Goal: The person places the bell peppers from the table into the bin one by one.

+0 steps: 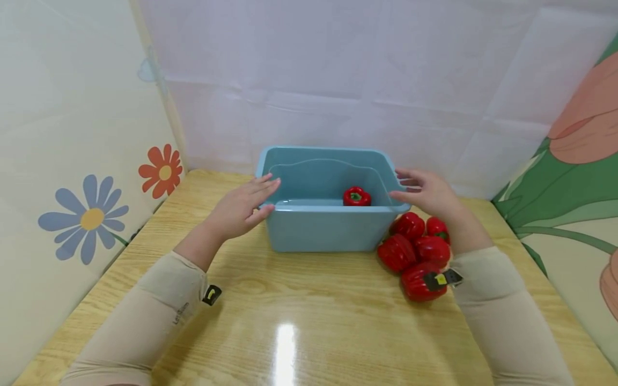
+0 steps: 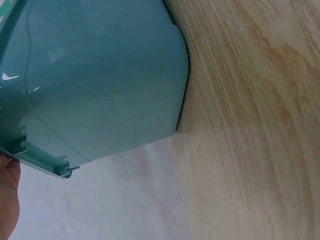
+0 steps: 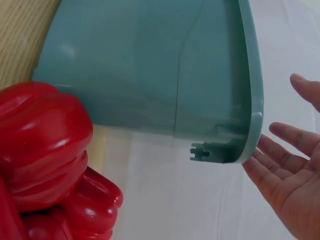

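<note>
A light blue plastic bin (image 1: 323,230) stands on the wooden table, with one red bell pepper (image 1: 357,199) on its floor. My left hand (image 1: 238,208) is at the bin's left rim, its fingers extended over the edge. At the opposite end, the right hand (image 1: 427,194) has its fingers spread, with fingertips right at the rim. In the right wrist view, the fingers (image 3: 285,150) meet the outer edge of the bin's lip (image 3: 256,115) while the thumb stands away from it. Only part of the left hand (image 2: 9,192) shows below the rim in the left wrist view.
Several red bell peppers (image 1: 432,252) lie heaped against the bin's front right corner, beneath the right forearm. A white sheet (image 1: 314,64) hangs behind the bin. Flower-patterned panels (image 1: 92,220) border the wooden table (image 1: 333,305) on both sides.
</note>
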`<state>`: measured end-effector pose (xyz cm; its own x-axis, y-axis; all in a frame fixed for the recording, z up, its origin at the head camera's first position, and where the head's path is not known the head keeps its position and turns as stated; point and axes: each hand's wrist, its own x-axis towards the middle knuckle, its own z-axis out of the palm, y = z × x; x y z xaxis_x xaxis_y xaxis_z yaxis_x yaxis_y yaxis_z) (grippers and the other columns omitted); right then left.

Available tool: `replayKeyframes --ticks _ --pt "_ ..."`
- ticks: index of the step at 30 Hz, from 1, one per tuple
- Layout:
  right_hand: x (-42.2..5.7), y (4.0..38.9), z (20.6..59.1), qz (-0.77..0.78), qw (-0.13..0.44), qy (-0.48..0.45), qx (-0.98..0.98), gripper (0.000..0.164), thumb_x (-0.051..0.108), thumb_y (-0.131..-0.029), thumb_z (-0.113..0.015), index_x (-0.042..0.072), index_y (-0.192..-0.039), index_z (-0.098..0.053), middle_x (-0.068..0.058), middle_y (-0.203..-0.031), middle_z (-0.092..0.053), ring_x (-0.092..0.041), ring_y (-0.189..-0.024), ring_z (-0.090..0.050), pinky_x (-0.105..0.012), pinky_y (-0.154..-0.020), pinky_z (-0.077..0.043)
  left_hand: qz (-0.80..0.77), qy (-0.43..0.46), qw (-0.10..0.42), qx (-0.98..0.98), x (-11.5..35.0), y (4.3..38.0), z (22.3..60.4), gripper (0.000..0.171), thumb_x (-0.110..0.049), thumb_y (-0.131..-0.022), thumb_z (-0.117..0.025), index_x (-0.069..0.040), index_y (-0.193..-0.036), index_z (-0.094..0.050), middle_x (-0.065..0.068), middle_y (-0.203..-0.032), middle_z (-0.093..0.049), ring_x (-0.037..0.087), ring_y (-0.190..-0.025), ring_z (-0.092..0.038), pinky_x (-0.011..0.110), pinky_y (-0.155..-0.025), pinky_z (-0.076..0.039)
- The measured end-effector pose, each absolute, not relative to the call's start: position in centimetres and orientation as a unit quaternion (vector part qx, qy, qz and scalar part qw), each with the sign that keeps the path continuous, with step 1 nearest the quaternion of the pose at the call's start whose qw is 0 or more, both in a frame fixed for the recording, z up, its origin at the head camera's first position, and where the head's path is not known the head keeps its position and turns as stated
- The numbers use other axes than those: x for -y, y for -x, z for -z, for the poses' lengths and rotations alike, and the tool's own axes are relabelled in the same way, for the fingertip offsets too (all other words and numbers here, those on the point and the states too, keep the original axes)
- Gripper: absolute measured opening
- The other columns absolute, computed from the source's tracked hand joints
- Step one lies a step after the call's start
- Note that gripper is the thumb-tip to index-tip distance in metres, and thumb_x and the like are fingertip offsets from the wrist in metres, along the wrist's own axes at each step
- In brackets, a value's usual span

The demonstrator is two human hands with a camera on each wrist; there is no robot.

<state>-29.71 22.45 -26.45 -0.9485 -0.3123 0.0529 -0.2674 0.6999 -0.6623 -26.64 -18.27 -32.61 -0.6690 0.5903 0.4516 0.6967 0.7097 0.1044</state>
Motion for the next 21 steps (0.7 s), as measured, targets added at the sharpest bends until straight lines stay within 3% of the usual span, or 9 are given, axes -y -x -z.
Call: replayKeyframes --ticks 21 --pt "-25.0 29.3 27.1 0.35 0.027 0.139 -0.926 0.068 0.047 -0.082 -0.063 0.017 -0.139 -0.039 -0.01 -0.14 -0.041 -0.034 -0.123 -0.041 -0.055 -0.091 -0.041 0.139 0.358 0.199 0.902 18.2 26.6 32.6 0.055 -0.039 -0.097 -0.039 -0.008 -0.142 -0.033 0.01 -0.143 -0.036 0.024 -0.136 -0.024 0.043 -0.11 -0.021"
